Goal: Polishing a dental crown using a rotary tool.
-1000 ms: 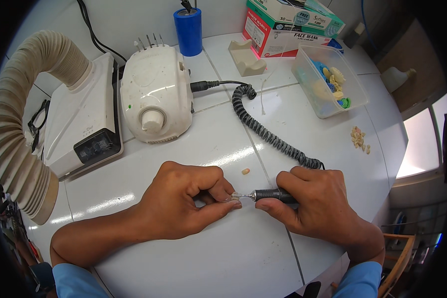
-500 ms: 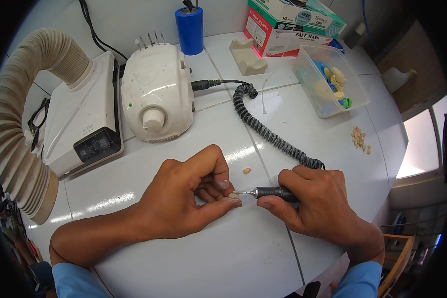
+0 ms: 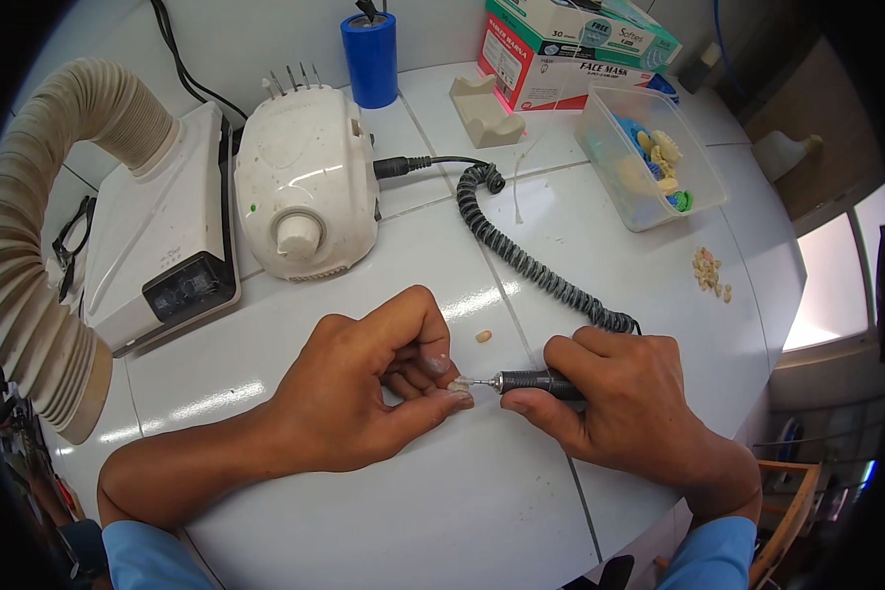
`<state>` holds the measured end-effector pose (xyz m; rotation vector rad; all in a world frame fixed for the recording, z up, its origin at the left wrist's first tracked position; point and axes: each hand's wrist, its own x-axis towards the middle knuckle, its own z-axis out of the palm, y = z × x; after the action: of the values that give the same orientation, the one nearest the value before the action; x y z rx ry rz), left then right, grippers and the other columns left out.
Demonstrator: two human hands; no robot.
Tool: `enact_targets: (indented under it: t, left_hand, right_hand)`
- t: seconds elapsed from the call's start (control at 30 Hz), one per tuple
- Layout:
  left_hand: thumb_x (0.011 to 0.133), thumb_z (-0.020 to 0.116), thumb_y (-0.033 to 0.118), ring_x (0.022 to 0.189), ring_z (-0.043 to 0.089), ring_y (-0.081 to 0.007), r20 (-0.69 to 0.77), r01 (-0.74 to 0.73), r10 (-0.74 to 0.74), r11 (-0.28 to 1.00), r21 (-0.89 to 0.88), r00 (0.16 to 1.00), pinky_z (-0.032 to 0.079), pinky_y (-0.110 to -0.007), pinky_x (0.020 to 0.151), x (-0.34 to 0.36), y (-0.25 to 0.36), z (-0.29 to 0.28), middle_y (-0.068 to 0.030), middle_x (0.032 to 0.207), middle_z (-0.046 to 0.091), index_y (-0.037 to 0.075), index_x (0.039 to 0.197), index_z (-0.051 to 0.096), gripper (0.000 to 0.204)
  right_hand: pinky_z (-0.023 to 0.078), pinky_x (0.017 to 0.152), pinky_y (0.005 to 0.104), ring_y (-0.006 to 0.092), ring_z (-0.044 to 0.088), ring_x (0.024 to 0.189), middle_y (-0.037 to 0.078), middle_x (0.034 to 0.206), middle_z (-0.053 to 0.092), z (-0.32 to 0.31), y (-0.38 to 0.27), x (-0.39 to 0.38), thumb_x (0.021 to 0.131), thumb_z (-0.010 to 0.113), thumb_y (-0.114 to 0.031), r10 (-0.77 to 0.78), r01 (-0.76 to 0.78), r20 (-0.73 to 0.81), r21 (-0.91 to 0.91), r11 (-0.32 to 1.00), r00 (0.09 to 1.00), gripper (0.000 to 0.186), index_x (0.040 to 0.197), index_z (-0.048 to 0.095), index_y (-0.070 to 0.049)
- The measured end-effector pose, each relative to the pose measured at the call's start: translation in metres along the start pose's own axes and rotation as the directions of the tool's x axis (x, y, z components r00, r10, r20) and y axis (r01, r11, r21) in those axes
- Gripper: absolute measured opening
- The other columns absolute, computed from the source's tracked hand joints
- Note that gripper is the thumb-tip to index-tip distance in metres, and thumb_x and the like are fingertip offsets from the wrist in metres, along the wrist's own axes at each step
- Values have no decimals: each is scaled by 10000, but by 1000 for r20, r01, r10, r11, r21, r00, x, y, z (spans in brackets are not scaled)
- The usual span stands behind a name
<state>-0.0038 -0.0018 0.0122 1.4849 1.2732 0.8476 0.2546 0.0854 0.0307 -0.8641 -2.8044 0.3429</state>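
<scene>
Between the thumb and fingers of my left hand (image 3: 374,383) is a small cream-coloured artificial tooth (image 3: 459,384), mostly hidden by the fingertips. My right hand (image 3: 624,398) grips a black rotary handpiece (image 3: 531,383), its thin metal bur pointing left and meeting the tooth. Whitish dust coats my left fingertips. Just beyond the hands, another artificial tooth (image 3: 483,336) lies on the white tiled tabletop (image 3: 403,521). A coiled dark cord (image 3: 546,265) runs from the handpiece area back to the white control unit (image 3: 308,187), which has a round knob and several burs standing on top.
At left stands a white dust extractor (image 3: 162,236) with a ribbed hose (image 3: 39,236). Toward the back are a blue cylinder (image 3: 370,61), a cream handpiece rest (image 3: 487,113) and face mask boxes (image 3: 565,64). A clear plastic tub (image 3: 649,157) and a pile of artificial teeth (image 3: 708,270) sit at right.
The handpiece and my right hand have shifted very slightly left along with the whole view. Both hands keep the same grip, and the bur stays at the tooth.
</scene>
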Motion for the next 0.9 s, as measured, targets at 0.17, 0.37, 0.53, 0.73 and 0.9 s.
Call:
enact_targets:
  t: [0.17,0.37,0.53,0.73,0.9]
  left_hand:
    - [942,844,8,936,781,-125,5,9,-9,1000,-7,1000,610,-234,763,0,0,0,-99,982,770,62,1028,494,364]
    - [941,839,-2,939,778,-128,7,-2,2,1000,-7,1000,607,-236,763,0,0,-1,-90,972,755,60,1037,486,371]
    - [944,835,-7,928,778,-129,10,-9,9,999,-32,1000,606,-236,761,1,-2,0,-100,976,765,58,1047,479,375]
    - [951,826,-9,910,780,-126,10,-7,8,1000,-30,1000,608,-239,762,1,-3,1,-112,986,774,56,1073,477,376]
    - [953,818,-12,921,785,-132,13,-12,13,999,-34,1000,607,-241,760,1,-2,0,-114,987,774,56,1089,470,380]
  right_hand:
    - [399,390,372,196,570,449,12,587,559,0,1,0,958,816,-553,-7,7,-7,-4,1000,1000,509,770,658,-108]
    - [397,392,373,196,572,446,15,584,560,1,1,0,955,820,-546,11,-10,-15,24,1000,1000,503,771,655,-109]
    - [395,393,376,199,570,451,18,597,564,0,-1,0,953,819,-557,14,-14,0,12,1000,1000,502,785,663,-111]
    - [394,394,377,198,566,451,16,602,563,3,-2,0,951,816,-569,-13,12,-14,-24,1000,1000,512,779,660,-112]
    - [391,392,377,195,566,454,14,600,559,2,-2,-1,950,816,-571,9,-9,-7,-11,1000,1000,515,781,664,-109]
